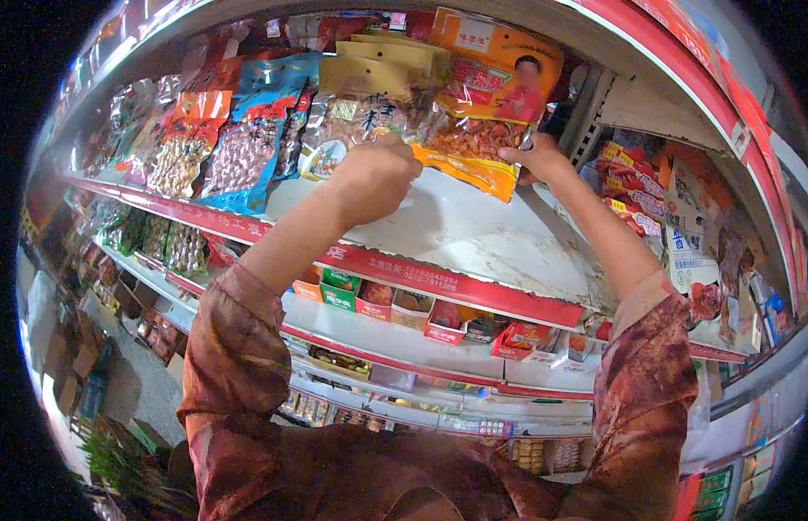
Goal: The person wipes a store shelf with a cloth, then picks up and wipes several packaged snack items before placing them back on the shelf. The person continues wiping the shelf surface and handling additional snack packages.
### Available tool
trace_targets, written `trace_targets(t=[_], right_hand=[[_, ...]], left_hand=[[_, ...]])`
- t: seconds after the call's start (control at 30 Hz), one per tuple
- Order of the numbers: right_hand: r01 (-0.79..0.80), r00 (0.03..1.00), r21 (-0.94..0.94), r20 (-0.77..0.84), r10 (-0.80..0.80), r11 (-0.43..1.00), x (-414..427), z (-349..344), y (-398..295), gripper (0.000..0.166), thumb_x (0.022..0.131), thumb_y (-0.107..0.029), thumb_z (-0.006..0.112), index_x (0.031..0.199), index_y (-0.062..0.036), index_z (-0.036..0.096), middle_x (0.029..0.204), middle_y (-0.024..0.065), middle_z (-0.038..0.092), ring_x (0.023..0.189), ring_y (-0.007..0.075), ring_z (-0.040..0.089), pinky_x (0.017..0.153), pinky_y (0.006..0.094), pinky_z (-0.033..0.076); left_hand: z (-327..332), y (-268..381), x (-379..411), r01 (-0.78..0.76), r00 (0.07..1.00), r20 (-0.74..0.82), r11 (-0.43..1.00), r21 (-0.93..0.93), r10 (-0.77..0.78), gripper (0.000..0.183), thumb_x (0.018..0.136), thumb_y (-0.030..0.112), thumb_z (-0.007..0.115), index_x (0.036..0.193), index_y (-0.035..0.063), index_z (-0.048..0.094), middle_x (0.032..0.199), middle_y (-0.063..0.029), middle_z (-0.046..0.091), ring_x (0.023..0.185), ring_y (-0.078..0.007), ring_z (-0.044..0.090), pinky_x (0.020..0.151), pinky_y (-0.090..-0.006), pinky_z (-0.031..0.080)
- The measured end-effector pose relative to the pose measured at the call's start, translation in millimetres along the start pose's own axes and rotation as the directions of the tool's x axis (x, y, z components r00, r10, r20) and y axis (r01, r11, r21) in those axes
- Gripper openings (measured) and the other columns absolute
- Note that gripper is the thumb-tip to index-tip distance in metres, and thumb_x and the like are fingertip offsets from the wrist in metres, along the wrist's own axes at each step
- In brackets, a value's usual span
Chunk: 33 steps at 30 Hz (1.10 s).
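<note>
An orange plastic snack bag [483, 98] with a clear window leans at the back of the upper shelf [456, 225]. Reddish-brown dried food shows through its window. My right hand [542, 160] grips the bag's right edge, thumb in front and fingers mostly behind. At the lower left corner of the same bag, my left hand [376, 181] is closed on its edge, its fingertips partly hidden. Just behind my left hand stands a clear bag with a kraft-coloured top [371, 78], with others like it behind.
Blue-edged bags [238, 153] and an orange-topped bag of nuts [186, 153] stand to the left. A slotted metal upright [585, 120] is close on the right, with red packets [632, 179] beyond it. Small open boxes [378, 299] line the shelf below. The red shelf edge bears writing.
</note>
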State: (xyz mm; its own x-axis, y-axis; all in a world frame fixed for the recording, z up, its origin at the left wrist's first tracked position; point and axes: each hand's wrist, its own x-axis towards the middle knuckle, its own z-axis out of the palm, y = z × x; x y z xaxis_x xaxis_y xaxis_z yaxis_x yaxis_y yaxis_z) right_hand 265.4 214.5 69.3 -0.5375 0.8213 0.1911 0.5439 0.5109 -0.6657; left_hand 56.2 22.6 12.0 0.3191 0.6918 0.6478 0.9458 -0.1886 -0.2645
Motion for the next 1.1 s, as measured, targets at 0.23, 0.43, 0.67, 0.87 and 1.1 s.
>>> trace_targets(t=[0.23,0.43,0.67,0.87,1.1], right_hand=[[0.041,0.997,0.197,0.060,-0.054,0.979,-11,11,32,0.017,0.087,-0.012,0.066,0.101,-0.0033,0.061,0.093,0.0056,0.065,0.080,0.0144,0.064,0.061,0.0284,0.057],[-0.071,0.996,0.175,-0.040,0.079,0.982,-1,-9,72,0.012,0.089,-0.009,0.062,0.100,-0.0047,0.062,0.089,0.0029,0.065,0.076,0.0137,0.064,0.060,0.0272,0.056],[-0.004,0.998,0.182,-0.067,0.016,0.983,-3,-2,71,0.008,0.088,-0.009,0.064,0.095,-0.0045,0.063,0.084,0.0017,0.065,0.072,0.0108,0.063,0.056,0.0251,0.054],[0.032,0.994,0.057,-0.106,-0.026,0.998,5,19,42,0.009,0.087,-0.009,0.065,0.094,-0.0033,0.063,0.083,0.0023,0.064,0.069,0.0098,0.061,0.055,0.0248,0.054],[0.021,0.996,-0.040,-0.082,-0.024,0.999,16,10,56,0.015,0.087,-0.008,0.063,0.101,-0.0023,0.063,0.088,0.0041,0.065,0.071,0.0126,0.061,0.058,0.0271,0.056]], left_hand=[[7,-9,-6,-0.013,1.000,-0.015,0.999,-0.038,0.013,0.009,0.069,0.004,0.057,0.075,0.0044,0.064,0.085,-0.0147,0.064,0.085,-0.0319,0.062,0.073,-0.0406,0.053],[8,-11,-7,-0.068,0.995,-0.073,0.994,-0.085,0.062,0.007,0.069,0.004,0.057,0.073,0.0036,0.063,0.082,-0.0155,0.064,0.084,-0.0319,0.062,0.072,-0.0404,0.054],[11,-8,-9,-0.012,1.000,-0.007,0.999,0.042,0.012,0.003,0.072,0.008,0.061,0.074,0.0066,0.061,0.084,-0.0117,0.061,0.087,-0.0301,0.060,0.076,-0.0389,0.052],[8,-10,-10,-0.028,0.999,-0.021,0.998,-0.051,0.027,0.003,0.073,0.009,0.060,0.074,0.0072,0.062,0.085,-0.0116,0.061,0.090,-0.0310,0.060,0.079,-0.0393,0.051],[8,-11,-11,-0.027,1.000,-0.012,0.997,-0.078,0.026,0.004,0.073,0.010,0.061,0.075,0.0070,0.063,0.085,-0.0120,0.061,0.092,-0.0307,0.060,0.081,-0.0397,0.051]])
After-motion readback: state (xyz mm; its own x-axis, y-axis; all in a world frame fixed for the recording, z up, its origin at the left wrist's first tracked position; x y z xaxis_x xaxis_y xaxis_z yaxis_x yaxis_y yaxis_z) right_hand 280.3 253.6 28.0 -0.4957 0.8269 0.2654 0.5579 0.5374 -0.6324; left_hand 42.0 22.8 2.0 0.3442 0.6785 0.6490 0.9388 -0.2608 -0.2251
